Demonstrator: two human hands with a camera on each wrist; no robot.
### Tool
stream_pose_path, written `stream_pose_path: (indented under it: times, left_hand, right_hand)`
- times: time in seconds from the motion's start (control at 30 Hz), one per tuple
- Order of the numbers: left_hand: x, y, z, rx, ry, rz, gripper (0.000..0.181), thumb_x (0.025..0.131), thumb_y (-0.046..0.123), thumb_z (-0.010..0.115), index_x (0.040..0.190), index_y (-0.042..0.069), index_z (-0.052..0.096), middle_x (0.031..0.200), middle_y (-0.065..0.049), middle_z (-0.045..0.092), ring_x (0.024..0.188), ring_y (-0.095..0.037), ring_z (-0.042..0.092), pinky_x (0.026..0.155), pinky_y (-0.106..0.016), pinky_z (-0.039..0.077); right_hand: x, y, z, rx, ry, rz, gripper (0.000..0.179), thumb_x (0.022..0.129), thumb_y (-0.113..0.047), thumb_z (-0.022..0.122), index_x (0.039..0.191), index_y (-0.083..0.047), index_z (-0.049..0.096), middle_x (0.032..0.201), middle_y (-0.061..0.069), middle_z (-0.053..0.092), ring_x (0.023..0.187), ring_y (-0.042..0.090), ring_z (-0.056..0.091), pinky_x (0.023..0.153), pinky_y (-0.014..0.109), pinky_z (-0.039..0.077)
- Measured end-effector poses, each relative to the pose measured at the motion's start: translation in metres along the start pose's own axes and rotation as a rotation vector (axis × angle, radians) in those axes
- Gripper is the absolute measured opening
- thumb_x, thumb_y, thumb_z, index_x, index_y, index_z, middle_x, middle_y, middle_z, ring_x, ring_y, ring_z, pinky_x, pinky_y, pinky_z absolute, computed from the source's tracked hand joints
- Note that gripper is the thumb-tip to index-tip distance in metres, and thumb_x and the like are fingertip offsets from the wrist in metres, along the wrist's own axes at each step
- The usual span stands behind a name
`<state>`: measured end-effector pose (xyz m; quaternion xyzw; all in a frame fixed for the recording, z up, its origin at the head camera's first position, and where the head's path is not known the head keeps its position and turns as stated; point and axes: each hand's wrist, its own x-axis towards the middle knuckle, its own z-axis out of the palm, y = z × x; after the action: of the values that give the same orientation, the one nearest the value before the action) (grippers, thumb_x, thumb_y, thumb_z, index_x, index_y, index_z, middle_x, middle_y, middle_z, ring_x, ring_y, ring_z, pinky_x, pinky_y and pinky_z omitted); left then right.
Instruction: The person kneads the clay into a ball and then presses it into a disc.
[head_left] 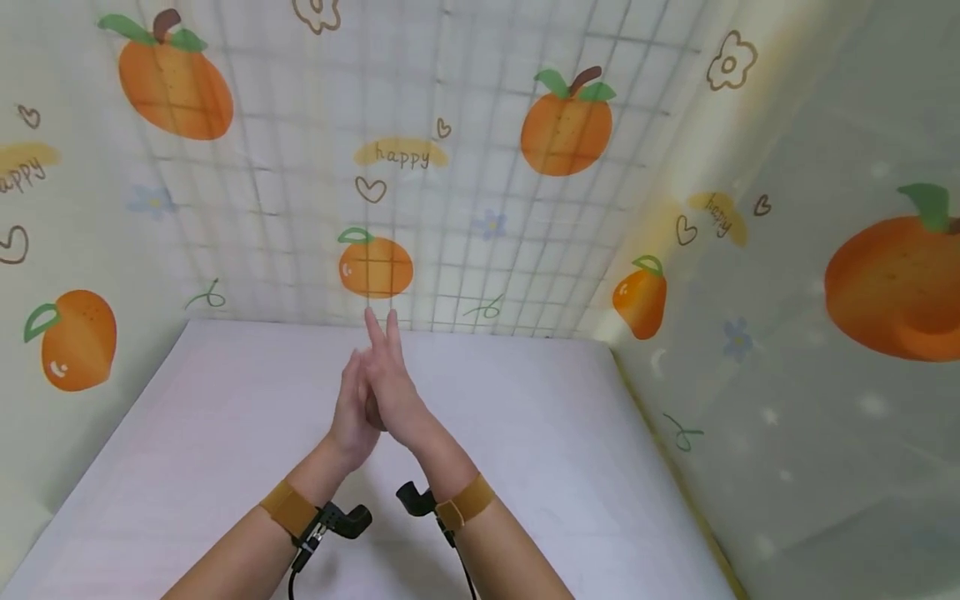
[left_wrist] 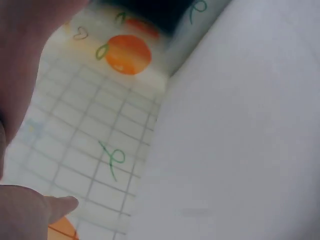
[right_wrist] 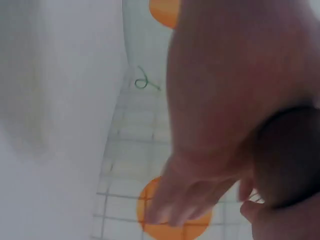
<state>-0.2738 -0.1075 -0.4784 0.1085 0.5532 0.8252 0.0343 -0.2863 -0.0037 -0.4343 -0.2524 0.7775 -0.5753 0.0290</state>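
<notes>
Above the table, both palms face each other with a brown, rounded object (head_left: 376, 412) between them. Mostly hidden by the hands, it shows only its lower edge in the head view, so its kind cannot be told. The right wrist view shows it as a dark, smooth, curved shape (right_wrist: 287, 155) against the palm. My left hand (head_left: 351, 417) presses it from the left, fingers pointing up and away. From the other side my right hand (head_left: 396, 387) presses, its fingers extended and two of them spread apart.
A white tabletop (head_left: 525, 467) lies below the hands. Around it hangs a pale curtain (head_left: 480, 183) with printed oranges, with a wire grid showing at the back. Brown straps hold small black cameras (head_left: 347, 521) on both wrists, with cables trailing toward me.
</notes>
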Motion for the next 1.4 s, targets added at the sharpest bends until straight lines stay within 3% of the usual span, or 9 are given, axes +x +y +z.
stream_pose_path:
  times: [0.1,0.23,0.4,0.53,0.63,0.77,0.9,1.03,1.4]
  left_hand:
    - [-0.003,-0.003,0.006,-0.028,-0.014,0.012,0.073,0.105,0.078,0.013,0.159,0.038,0.04,0.126,0.014,0.067,0.12,-0.012,0.055,0.113,-0.045,0.037]
    - [-0.002,0.001,0.008,-0.057,-0.001,0.05,0.077,0.104,0.077,0.017,0.172,0.04,0.015,0.178,0.013,0.024,0.164,-0.018,0.017,0.13,-0.067,0.006]
    - [0.004,0.01,0.002,-0.066,0.024,0.095,0.081,0.103,0.078,0.019,0.173,0.038,0.012,0.182,0.007,0.011,0.168,-0.018,0.008,0.132,-0.066,0.002]
    - [0.007,0.012,-0.005,-0.087,0.031,0.061,0.083,0.102,0.081,0.017,0.173,0.039,0.011,0.174,0.017,0.028,0.148,-0.008,0.038,0.12,-0.043,0.03]
    - [0.007,0.008,-0.007,-0.086,0.05,-0.013,0.085,0.1,0.085,0.015,0.171,0.038,0.02,0.118,0.021,0.068,0.085,-0.001,0.057,0.076,-0.024,0.043]
    - [0.003,0.002,-0.005,-0.059,0.034,-0.067,0.086,0.1,0.086,0.014,0.162,0.03,0.038,0.062,0.014,0.05,0.058,-0.004,0.045,0.063,-0.023,0.037]
    - [-0.001,0.003,0.0,-0.063,-0.006,-0.021,0.088,0.102,0.082,0.014,0.165,0.024,0.035,0.115,0.015,0.07,0.111,-0.007,0.06,0.105,-0.036,0.041]
    - [-0.002,0.007,0.0,-0.083,-0.025,0.014,0.084,0.102,0.081,0.014,0.173,0.037,0.008,0.176,0.012,0.029,0.161,-0.02,0.025,0.129,-0.062,0.017]
    - [0.008,0.006,-0.01,-0.03,0.046,-0.013,0.083,0.099,0.086,0.018,0.171,0.045,0.015,0.169,0.016,0.035,0.131,-0.006,0.043,0.092,-0.029,0.037]
  right_hand:
    - [0.006,0.013,-0.005,-0.006,0.044,0.036,0.075,0.099,-0.087,0.022,0.166,-0.059,0.008,0.177,-0.021,-0.022,0.169,0.031,0.001,0.126,0.077,0.014]
    - [0.008,0.031,-0.006,0.024,0.075,0.07,0.071,0.101,-0.083,0.024,0.166,-0.059,0.01,0.178,-0.017,-0.021,0.169,0.032,0.0,0.125,0.079,0.01]
    - [0.001,0.036,0.001,0.11,0.041,0.094,0.071,0.099,-0.085,0.029,0.164,-0.061,0.013,0.178,-0.02,-0.019,0.169,0.026,-0.006,0.126,0.078,0.006]
    - [-0.007,0.022,0.008,0.135,0.003,0.066,0.072,0.098,-0.086,0.028,0.164,-0.063,0.011,0.177,-0.022,-0.018,0.169,0.025,-0.008,0.125,0.08,0.005]
    - [-0.008,0.009,0.01,0.082,-0.021,0.024,0.074,0.098,-0.086,0.027,0.166,-0.061,0.011,0.177,-0.023,-0.019,0.169,0.027,-0.006,0.124,0.081,0.008]
    - [-0.001,0.002,0.006,-0.006,0.002,0.003,0.074,0.1,-0.085,0.025,0.167,-0.057,0.013,0.176,-0.025,-0.02,0.168,0.026,-0.002,0.127,0.075,0.013]
    - [0.009,0.01,0.001,-0.062,0.073,0.017,0.067,0.106,-0.077,0.024,0.168,-0.053,0.017,0.177,-0.021,-0.021,0.169,0.024,-0.005,0.13,0.071,0.012]
    - [0.013,0.024,0.0,-0.06,0.101,0.038,0.065,0.109,-0.069,0.028,0.17,-0.049,0.017,0.177,-0.019,-0.021,0.168,0.022,-0.008,0.13,0.07,0.01]
    - [-0.007,0.011,0.011,0.094,-0.006,0.067,0.071,0.098,-0.086,0.028,0.163,-0.064,0.012,0.176,-0.025,-0.017,0.169,0.028,-0.004,0.124,0.081,0.009]
